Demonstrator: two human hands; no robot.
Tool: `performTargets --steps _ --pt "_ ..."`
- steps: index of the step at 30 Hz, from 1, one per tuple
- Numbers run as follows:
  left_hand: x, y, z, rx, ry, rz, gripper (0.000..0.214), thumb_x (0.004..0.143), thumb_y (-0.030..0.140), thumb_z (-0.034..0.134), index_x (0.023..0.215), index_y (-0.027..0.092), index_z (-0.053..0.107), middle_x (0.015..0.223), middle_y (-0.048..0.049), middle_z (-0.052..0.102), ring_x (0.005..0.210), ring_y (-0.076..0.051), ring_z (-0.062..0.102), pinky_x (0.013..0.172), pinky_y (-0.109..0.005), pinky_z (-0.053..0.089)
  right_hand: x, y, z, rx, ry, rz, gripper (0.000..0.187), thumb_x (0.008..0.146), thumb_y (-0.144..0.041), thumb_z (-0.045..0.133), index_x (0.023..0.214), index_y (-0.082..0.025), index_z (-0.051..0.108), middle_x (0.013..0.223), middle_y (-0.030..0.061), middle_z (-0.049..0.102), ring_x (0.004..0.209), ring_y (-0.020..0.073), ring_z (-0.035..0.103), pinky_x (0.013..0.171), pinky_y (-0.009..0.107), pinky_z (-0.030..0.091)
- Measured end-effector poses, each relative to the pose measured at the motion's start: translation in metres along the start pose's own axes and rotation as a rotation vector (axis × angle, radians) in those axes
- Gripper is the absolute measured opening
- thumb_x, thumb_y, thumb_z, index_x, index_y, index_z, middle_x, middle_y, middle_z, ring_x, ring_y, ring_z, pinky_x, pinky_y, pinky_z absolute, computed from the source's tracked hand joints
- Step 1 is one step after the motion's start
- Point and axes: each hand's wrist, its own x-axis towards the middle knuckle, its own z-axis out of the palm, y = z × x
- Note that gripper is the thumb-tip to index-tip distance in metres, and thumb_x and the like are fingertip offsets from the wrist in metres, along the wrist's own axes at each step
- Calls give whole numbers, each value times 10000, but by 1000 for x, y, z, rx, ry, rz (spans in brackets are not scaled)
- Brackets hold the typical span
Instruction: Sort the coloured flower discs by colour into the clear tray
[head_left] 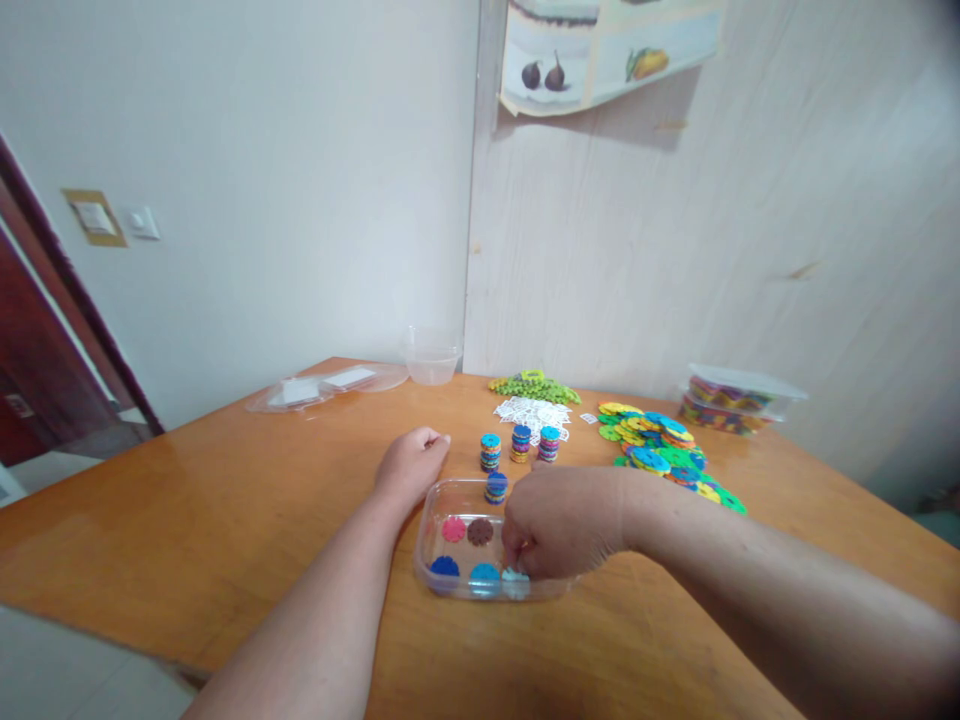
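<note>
A clear plastic box (426, 545) stands on the table in front of me. Flat notched discs lie in it: a pink disc (454, 530), a brown disc (480, 531), a dark blue disc (445, 571) and a light blue disc (484, 577). My right hand (559, 520) reaches into the box, its fingers pinched at a pale blue disc (515, 583) near the front wall. My left hand (411, 465) rests curled on the table by the box's back left corner, with nothing visible in it. Behind the box's back rim is a short disc stack (496, 489).
Farther back stand more disc stacks (490, 452). Beyond them lie white pieces (532, 413) and green pieces (540, 388). Loose discs (660, 445) are heaped at right, near a filled clear box (731, 400). Clear lids (330, 385) and a clear tub (433, 358) sit by the wall.
</note>
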Motion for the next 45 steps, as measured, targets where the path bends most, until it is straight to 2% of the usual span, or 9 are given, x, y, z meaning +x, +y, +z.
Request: performTargets --steps 9,16,22,29,34,38,45 --pt "-1 0 -1 9 -15 0 342 819 509 492 756 213 651 699 -14 689 651 -160 596 550 -233 354 2 3 3 -77 -64 62 314 762 -296 552 917 -139 775 771 136 738 572 208 590 491 287 342" --pt "0 -2 0 20 -5 11 340 821 509 487 757 218 652 713 -14 690 675 -167 606 555 -242 354 0 -2 0 -87 -52 57 316 777 -244 524 964 -154 763 830 118 748 625 208 611 520 289 353" --pt "1 -3 0 11 -12 13 349 819 517 488 747 216 650 709 -15 688 669 -166 602 553 -244 349 -1 0 0 -90 -35 94 300 779 -243 508 889 -139 766 805 128 742 606 203 607 527 303 349" --pt "0 -2 -1 20 -25 5 374 826 536 473 782 212 655 741 -17 697 690 -170 610 560 -244 347 0 2 -1 -67 -36 37 323 787 -260 498 940 -160 765 830 120 747 610 202 616 515 291 354" --pt "-1 0 -2 35 -23 3 380 820 535 478 775 204 659 741 -24 700 688 -174 610 565 -249 347 4 4 3 -101 -56 50 320 778 -282 523 943 -156 767 834 135 746 638 228 630 522 301 367" --pt "-1 1 -3 43 -34 1 378 817 536 481 779 205 660 741 -23 702 689 -175 608 566 -249 347 3 4 3 -68 -57 8 300 770 -284 538 928 -170 766 795 113 745 600 211 617 527 301 368" --pt "-1 0 -2 68 -50 12 404 828 552 461 766 199 647 739 -21 697 683 -171 603 555 -243 339 3 6 4 -91 -12 40 306 761 -311 544 888 -144 768 758 127 731 579 208 600 523 306 348"
